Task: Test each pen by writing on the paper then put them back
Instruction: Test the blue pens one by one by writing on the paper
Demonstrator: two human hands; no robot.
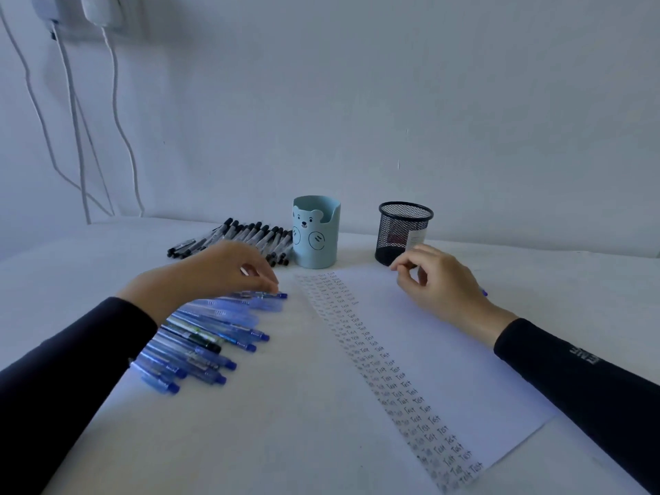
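The sheet of paper (pixel 428 351) lies on the white table (pixel 285 423) and runs from 12 o'clock down to 5 o'clock. Columns of the handwritten word "Test" fill its left strip.

At 9 o'clock from the paper, a row of blue pens (pixel 214 346) lies side by side on the table with the clicker ends pointing toward the sheet. One darker pen (pixel 194 338) lies among them.

The left hand (pixel 214 273) reaches over the far end of this row in a dark sleeve (pixel 71 369). Its fingers are curled down and their tips are gathered on the farthest blue pen (pixel 266 295), pinching it near its clicker end. That pen rests on the table, just beside the paper's far left corner.

The right hand (pixel 441 284) hovers over the paper's far right edge at 1 o'clock. Its fingers are loosely curled, with the thumb and forefinger tips close together. A blue tip (pixel 483 291) shows behind the hand, but I cannot tell whether the hand holds it.

Beyond the paper stand 2 holders. A light blue bear cup (pixel 314 241) is at 11 o'clock and a black mesh cup (pixel 401 234) is at 12 o'clock. Black-capped pens (pixel 246 235) lie in a heap touching the bear cup's left side.
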